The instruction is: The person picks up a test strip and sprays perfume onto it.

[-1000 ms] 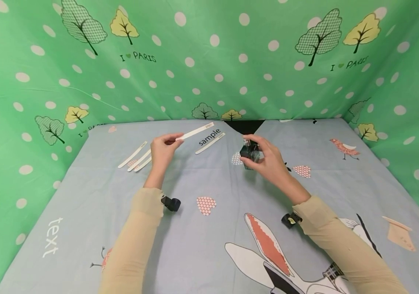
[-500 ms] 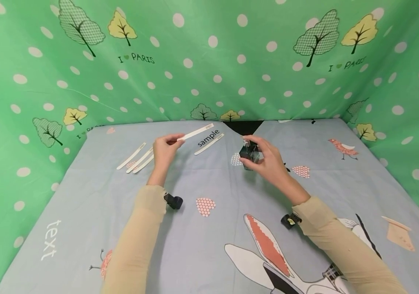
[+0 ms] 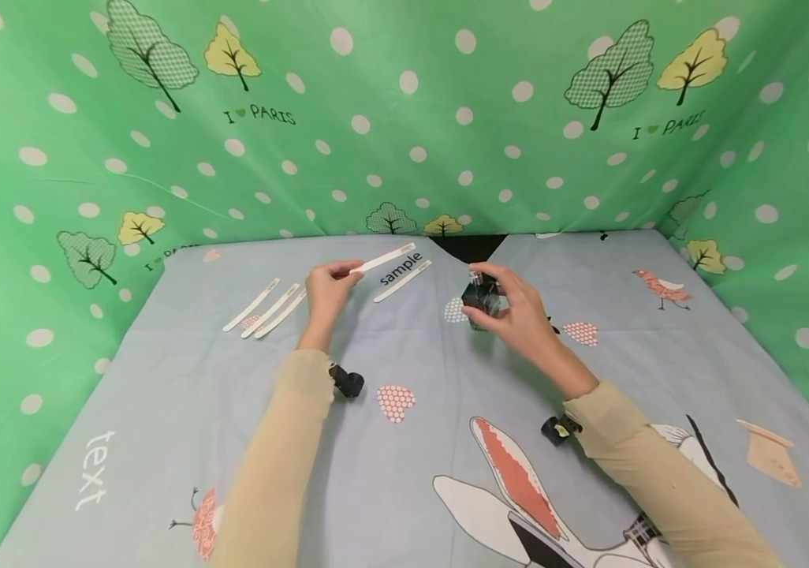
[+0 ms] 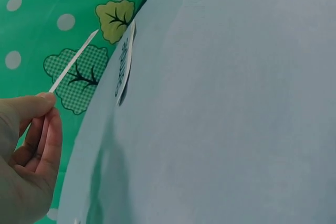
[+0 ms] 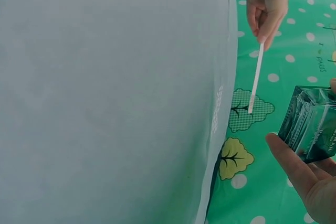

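Observation:
My left hand (image 3: 329, 296) pinches the end of a white paper test strip (image 3: 385, 259), whose far end points right and away from me. In the left wrist view the strip (image 4: 73, 61) appears nearly edge-on, held between thumb and fingers. My right hand (image 3: 523, 312) grips a dark green glass perfume bottle (image 3: 481, 296) above the cloth, one finger up at its silver spray top. The right wrist view shows the bottle (image 5: 314, 121) between thumb and fingers, apart from the strip (image 5: 255, 80). Another strip (image 3: 402, 282) lies on the cloth by the printed word "sample".
Several more white strips (image 3: 273, 310) lie side by side at the left of the grey-blue patterned tablecloth (image 3: 447, 379). A green dotted curtain (image 3: 404, 118) stands behind the table and at both sides. Small black cameras (image 3: 348, 382) are strapped to both wrists.
My left hand has shifted a little to the right with the strip, closer to the bottle. The right hand and the bottle stay almost still.

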